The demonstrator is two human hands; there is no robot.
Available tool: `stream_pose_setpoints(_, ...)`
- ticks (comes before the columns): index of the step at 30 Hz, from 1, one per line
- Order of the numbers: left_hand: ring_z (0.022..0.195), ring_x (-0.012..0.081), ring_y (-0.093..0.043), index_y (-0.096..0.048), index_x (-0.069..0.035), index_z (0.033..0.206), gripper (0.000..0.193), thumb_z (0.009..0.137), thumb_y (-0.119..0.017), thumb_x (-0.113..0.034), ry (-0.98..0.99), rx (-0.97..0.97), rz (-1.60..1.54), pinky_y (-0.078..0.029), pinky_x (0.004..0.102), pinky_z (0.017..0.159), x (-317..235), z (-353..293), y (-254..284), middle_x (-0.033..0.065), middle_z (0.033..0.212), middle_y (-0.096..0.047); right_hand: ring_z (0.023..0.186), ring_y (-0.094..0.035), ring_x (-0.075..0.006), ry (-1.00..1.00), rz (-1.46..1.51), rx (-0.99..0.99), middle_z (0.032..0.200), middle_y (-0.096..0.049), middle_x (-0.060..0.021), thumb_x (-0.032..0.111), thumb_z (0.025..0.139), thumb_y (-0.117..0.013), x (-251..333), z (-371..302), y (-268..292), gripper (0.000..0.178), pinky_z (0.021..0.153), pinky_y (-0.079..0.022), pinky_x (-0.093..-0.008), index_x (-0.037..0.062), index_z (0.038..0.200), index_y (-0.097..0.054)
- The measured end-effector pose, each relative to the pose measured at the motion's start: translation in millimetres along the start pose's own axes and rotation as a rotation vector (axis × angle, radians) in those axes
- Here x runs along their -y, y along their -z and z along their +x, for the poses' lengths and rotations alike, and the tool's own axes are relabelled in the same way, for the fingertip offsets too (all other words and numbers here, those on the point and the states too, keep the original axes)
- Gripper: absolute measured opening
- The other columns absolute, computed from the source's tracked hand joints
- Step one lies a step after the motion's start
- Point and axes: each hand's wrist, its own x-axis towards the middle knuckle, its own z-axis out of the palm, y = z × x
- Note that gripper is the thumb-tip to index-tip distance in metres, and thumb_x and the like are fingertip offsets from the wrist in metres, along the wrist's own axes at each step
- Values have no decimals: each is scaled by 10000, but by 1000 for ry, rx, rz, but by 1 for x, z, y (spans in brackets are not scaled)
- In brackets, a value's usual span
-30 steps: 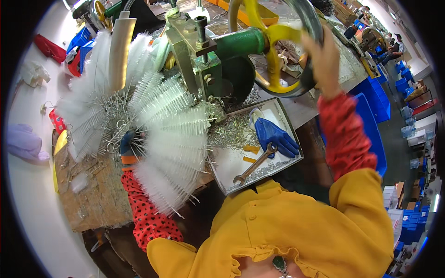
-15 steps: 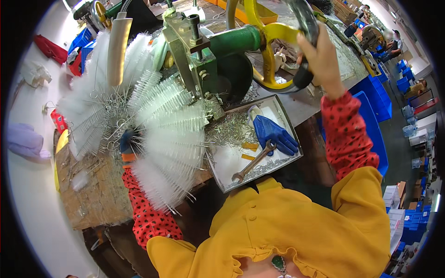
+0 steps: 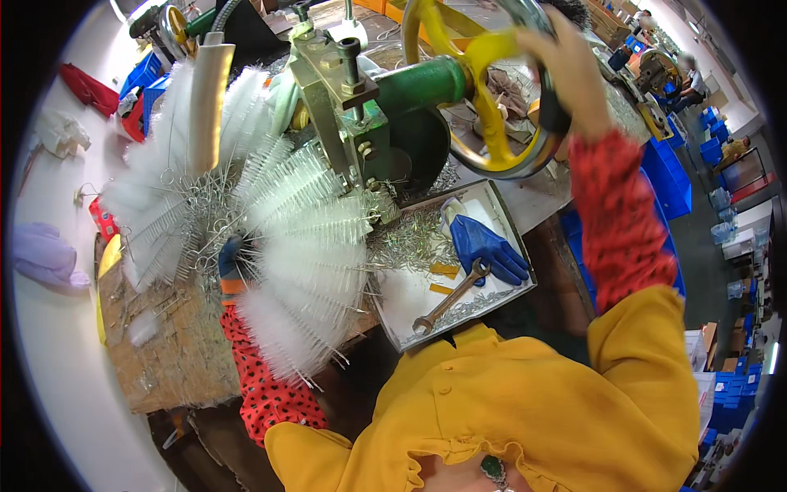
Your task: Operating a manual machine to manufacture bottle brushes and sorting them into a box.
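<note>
My left hand [image 3: 230, 257], in a blue glove with an orange cuff, is closed among the wire loops of several white-bristled wire brushes [image 3: 307, 254]. The brushes fan out around it and hide most of its fingers. The tips of some brushes reach the green metal clamp machine [image 3: 361, 135]. My bare right hand [image 3: 570, 74], blurred by motion, is on the rim of the machine's yellow-spoked handwheel [image 3: 492, 107], its fingers curled over the rim.
Below the machine, a white tray [image 3: 402, 332] holds a blue glove [image 3: 489, 250], a wrench [image 3: 452, 302] and metal clippings [image 3: 410, 238]. A curved pale metal strip [image 3: 211, 107] stands over more brushes. Blue bins [image 3: 668, 176] lie at right; people sit farther off.
The handwheel has turned, its dark rim section moving upward. My right hand has shifted up along with it. My left hand stays in the brushes.
</note>
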Motion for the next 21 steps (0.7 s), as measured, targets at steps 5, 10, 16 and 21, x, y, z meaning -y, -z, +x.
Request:
stream_pose_setpoints(5,986,233,-641,-634,-23,1134,263,930,-586,-183,-40,132,-56,-513,375,903,-3,-6,-25,122,1113,-667,583,-609,-128,25,368,-526,743,-615,-63,137,894,-625,-32,-119,-77,323,547,-487,-270,5,1137,-459)
stream_pose_setpoints(10,1021,225,-629,-609,-35,1189,306,946,-582,-220,-104,27,-44,-508,381,933,-6,-30,-48,112,1145,-653,580,-638,-156,-21,379,-320,732,-630,-85,142,882,-630,-58,-96,-57,330,539,-495,-301,10,1139,-469)
stream_pose_setpoints(16,958,264,-662,-630,-76,1105,245,864,-655,-110,-235,-400,2,-560,428,854,-8,-46,-63,113,1022,-677,512,-563,-119,-86,235,-70,673,-571,-51,185,906,-592,-17,-41,-12,251,487,-461,-270,13,1061,-497)
stream_pose_setpoints(21,897,294,-678,-618,-61,1094,258,837,-636,-46,-203,-510,-3,-570,441,834,-8,-43,-68,137,993,-679,604,-625,-213,52,-122,-32,689,-607,-149,198,833,-632,-5,11,8,214,536,-484,-333,-12,849,-590)
